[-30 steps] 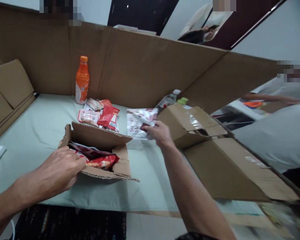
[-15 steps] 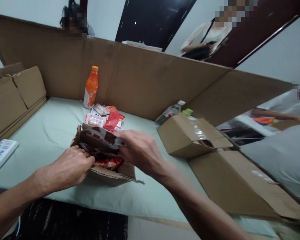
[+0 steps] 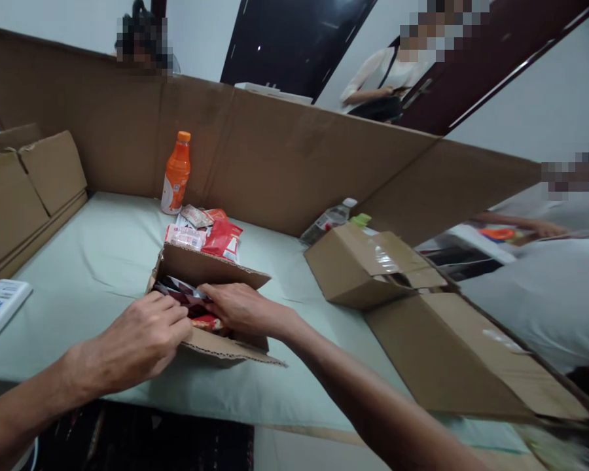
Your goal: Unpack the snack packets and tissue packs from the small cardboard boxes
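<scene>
A small open cardboard box (image 3: 216, 265) stands on the pale green cloth, flaps up. My left hand (image 3: 140, 333) is closed over its near-left edge, with the fingertips partly hidden. My right hand (image 3: 245, 307) reaches inside from the right and grips a dark-and-white patterned packet (image 3: 186, 293), which sits low in the box. In front of that packet lies a red snack packet (image 3: 207, 322), partly covered by the hands. Just behind the box are a red packet (image 3: 222, 239), a pink-and-white packet (image 3: 186, 237) and other small wrappers (image 3: 197, 216).
An orange drink bottle (image 3: 176, 173) stands by the tall cardboard wall (image 3: 285, 154). A clear bottle (image 3: 328, 222) leans behind a closed carton (image 3: 346, 261) at right. More cartons (image 3: 53, 173) are at left, beside a white device (image 3: 2, 311). Other people (image 3: 392, 78) are beyond the wall.
My right hand has moved down and left, lowering the patterned packet deeper into the box. The far flap now shows. My left hand has stayed at the near-left edge.
</scene>
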A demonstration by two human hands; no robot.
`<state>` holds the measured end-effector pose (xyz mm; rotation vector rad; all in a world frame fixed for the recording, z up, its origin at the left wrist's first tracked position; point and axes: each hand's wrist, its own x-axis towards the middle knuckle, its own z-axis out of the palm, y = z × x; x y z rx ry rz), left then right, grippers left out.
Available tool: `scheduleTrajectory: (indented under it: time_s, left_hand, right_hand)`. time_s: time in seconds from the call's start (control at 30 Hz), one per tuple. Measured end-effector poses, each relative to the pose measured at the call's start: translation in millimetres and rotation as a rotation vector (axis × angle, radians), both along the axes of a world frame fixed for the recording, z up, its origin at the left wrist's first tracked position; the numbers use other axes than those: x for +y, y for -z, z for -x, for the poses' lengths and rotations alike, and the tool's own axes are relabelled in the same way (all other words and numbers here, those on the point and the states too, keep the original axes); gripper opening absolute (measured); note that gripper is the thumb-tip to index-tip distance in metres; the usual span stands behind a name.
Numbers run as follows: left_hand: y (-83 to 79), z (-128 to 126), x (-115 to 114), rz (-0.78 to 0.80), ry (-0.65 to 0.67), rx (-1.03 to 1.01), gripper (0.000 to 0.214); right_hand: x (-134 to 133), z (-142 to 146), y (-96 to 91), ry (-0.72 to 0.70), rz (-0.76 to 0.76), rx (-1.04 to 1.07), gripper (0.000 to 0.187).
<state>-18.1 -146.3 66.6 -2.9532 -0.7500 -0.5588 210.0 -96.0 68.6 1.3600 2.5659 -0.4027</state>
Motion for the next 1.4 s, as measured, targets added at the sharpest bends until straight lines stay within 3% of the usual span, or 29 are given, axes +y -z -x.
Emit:
scheduleTrajectory:
  time_s: [0.07, 0.17, 0.3, 0.43, 0.5, 0.6, 0.73, 0.8, 0.9, 1.07, 1.2, 1.3, 1.4]
  left_hand:
    - [0.5, 8.4, -4.0, -0.080, 0.006, -0.166, 0.027]
    - [5.3, 25.2, -6.4, -0.105, -0.150, -0.335, 0.042]
    - [22.6, 40.1, 3.3, 0.036, -0.252, -0.389, 0.056]
    - [35.3, 38.2, 17.6, 0.159, -0.188, -0.410, 0.055]
    - [36.4, 35.5, 22.5, 0.196, -0.184, -0.428, 0.045]
    - [37.2, 31.4, 26.9, 0.156, -0.219, -0.440, 0.033]
    - [43.4, 24.4, 31.0, 0.058, -0.336, -0.433, 0.045]
    - [46.5, 22.4, 33.4, 0.035, -0.383, -0.419, 0.045]
    - [48.8, 23.7, 37.8, 0.038, -0.326, -0.354, 0.032]
    - [54.5, 30.1, 48.0, -0.005, -0.251, -0.330, 0.032]
    - [63.0, 29.2, 54.9, -0.077, -0.237, -0.386, 0.034]
    - [64.4, 21.1, 54.9, -0.082, -0.239, -0.402, 0.033]
    - [62.9, 2.4, 51.3, -0.009, -0.225, -0.399, 0.034]
  right_hand:
    - [-2.5, -8.0, 3.8, -0.001, 0.006, 0.107, 0.026]
    - [-12.6, -29.3, 2.6, 0.034, -0.129, 0.437, 0.031]
    - [-27.5, -58.2, -5.5, 0.204, -0.400, 0.805, 0.025]
    - [-28.1, -68.9, -5.4, 0.258, -0.631, 0.862, 0.023]
    - [-26.0, -70.8, -1.5, 0.275, -0.610, 0.826, 0.034]
    - [-28.0, -72.8, 6.8, 0.244, -0.416, 0.752, 0.042]
    - [-41.9, -73.8, 20.5, 0.052, -0.270, 0.655, 0.057]
    - [-48.7, -75.8, 27.6, -0.026, -0.273, 0.621, 0.065]
    - [-50.4, -81.5, 37.3, -0.062, -0.278, 0.555, 0.076]
    - [-27.9, -87.0, 52.8, -0.105, -0.192, 0.552, 0.089]
    - [-12.8, -86.3, 62.6, -0.132, -0.223, 0.594, 0.089]
    - [-19.6, -89.2, 66.0, -0.149, -0.259, 0.609, 0.084]
    - [-43.8, -105.1, 68.5, -0.104, -0.299, 0.647, 0.084]
